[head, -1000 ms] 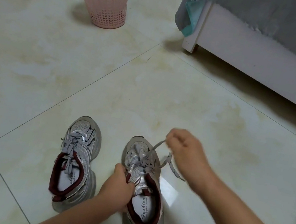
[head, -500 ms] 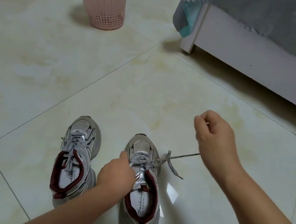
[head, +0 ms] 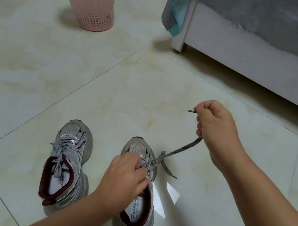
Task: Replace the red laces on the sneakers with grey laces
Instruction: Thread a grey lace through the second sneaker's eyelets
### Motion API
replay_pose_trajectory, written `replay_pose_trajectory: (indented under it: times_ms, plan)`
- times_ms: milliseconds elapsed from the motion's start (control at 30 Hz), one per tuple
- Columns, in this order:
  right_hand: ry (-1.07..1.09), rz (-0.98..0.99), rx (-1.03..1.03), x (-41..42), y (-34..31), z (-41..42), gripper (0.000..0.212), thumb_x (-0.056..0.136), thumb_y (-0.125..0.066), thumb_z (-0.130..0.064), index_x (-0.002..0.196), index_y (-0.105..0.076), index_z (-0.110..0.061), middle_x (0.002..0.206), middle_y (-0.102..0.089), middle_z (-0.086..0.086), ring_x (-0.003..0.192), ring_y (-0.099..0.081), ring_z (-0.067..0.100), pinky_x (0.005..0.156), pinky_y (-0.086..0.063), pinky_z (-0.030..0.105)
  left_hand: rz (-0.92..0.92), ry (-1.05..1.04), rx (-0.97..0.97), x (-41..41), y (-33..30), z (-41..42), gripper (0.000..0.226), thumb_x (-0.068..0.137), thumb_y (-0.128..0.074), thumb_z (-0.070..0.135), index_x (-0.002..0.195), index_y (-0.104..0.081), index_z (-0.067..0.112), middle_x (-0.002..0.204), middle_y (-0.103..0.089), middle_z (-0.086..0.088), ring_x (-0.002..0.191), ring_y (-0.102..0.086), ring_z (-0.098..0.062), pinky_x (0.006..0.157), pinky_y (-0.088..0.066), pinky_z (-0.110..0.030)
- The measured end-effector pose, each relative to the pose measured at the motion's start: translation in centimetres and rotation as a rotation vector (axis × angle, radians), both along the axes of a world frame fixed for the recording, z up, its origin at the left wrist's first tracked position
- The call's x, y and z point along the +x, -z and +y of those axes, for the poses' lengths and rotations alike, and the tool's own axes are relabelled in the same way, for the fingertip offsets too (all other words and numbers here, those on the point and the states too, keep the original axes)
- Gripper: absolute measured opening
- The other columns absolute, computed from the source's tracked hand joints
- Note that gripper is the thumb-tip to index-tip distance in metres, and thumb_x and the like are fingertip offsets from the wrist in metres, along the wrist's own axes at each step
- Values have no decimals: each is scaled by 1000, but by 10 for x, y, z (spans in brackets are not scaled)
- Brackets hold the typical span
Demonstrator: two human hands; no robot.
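Head view is cutting off both forearms at the bottom edge, and the left hand (head: 127, 175) is covering the tongue and upper eyelets of the right-hand sneaker (head: 136, 204), so the lacing there is hard to make out. That hand's fingers are curling onto the laces over the tongue; exactly what they are pinching cannot be told. The right hand (head: 217, 127), right of centre, is gripping the grey lace (head: 177, 151), fingers closed round it, the dark aglet poking out leftward past the knuckles. The flat woven lace is running taut, diagonally, from the shoe's eyelets up and right to the fist; a loose end is trailing onto the floor (head: 109, 87) beside the shoe. Both sneakers are standing lengthwise in the lower centre, toes toward the top of the frame. The left-hand sneaker (head: 68, 160) is showing grey mesh, silvery panels and a maroon collar lining, already laced grey.
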State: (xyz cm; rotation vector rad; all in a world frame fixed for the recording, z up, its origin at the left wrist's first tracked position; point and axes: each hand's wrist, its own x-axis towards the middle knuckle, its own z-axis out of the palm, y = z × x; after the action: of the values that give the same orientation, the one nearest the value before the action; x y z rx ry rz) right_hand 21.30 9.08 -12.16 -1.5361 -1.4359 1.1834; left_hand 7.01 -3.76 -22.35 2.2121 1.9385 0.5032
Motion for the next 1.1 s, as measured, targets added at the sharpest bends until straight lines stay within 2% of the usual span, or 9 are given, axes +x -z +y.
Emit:
replay_pose_trajectory:
  times_ms: [133, 233, 400, 467, 633, 800, 900, 1000, 1100]
  plan:
    - [-22, 0, -67, 2, 9, -2, 33, 85, -35, 3, 76, -55, -21, 56, -36, 0, 51, -31, 15, 57, -29, 32, 85, -153, -186, 24, -5, 21, 8, 74, -71, 32, 79, -71, 26, 89, -54, 0, 87, -55, -19, 72, -38, -28]
    - [-16, 8, -94, 4, 15, -2, 33, 86, -36, 3, 75, -56, -21, 58, -38, 1, 53, -32, 16, 59, -30, 34, 182, -269, -397, 20, 2, 40, 27, 86, -50, 37, 108, -63, 29, 117, -43, -1, 113, -37, -21, 87, -30, -30]
    - [-8, 30, -121, 7, 23, -2, 33, 86, -36, 2, 74, -56, -20, 57, -37, 1, 54, -31, 17, 64, -31, 34, 222, -175, -411, 14, 10, 42, 25, 91, -46, 39, 98, -61, 21, 113, -45, 2, 112, -37, -18, 88, -29, -28]
    - [-12, 27, -132, 9, 27, -3, 32, 86, -36, 2, 75, -56, -20, 58, -37, 2, 54, -31, 18, 63, -31, 34, 59, -175, -415, 10, 11, 39, 24, 95, -41, 34, 93, -57, 16, 109, -44, 1, 109, -38, -18, 88, -30, -27]
    - [-37, -5, -183, 20, 46, -9, 30, 89, -36, 0, 80, -57, -21, 60, -41, 1, 52, -35, 15, 54, -32, 27, -838, -221, -666, -22, -26, 44, 31, 92, -47, 35, 76, -63, 14, 79, -62, -2, 76, -56, -13, 70, -42, -13]
    - [-168, -184, -140, 24, 68, -19, 19, 89, -46, -5, 85, -58, -18, 69, -61, 0, 49, -46, 1, 55, -36, 17, -1253, -440, -492, -60, -61, 46, 41, 91, -47, 25, 53, -58, 14, 56, -60, 0, 55, -62, -13, 64, -56, -21]
    - [-257, -300, -113, 22, 81, -26, 16, 87, -51, -7, 80, -59, -19, 72, -65, 1, 46, -44, 0, 47, -34, 12, -1167, -625, -423, -82, -60, 38, 35, 93, -48, 22, 59, -47, 14, 47, -50, 3, 42, -51, -13, 54, -48, -28]
    - [-381, -401, -73, 14, 91, -37, 15, 87, -54, -10, 79, -61, -21, 70, -59, -4, 61, -48, 10, 58, -37, 19, -997, -779, -491, -99, -47, 29, 27, 90, -48, 10, 63, -46, 11, 43, -48, -2, 36, -46, -15, 50, -38, -26]
    - [-501, -447, -55, 3, 99, -48, 17, 86, -53, -11, 79, -62, -24, 71, -55, -10, 71, -49, 11, 65, -37, 24, -763, -872, -549, -102, -36, 23, 15, 85, -54, 6, 74, -45, 11, 66, -52, -15, 59, -53, -26, 58, -49, -34]
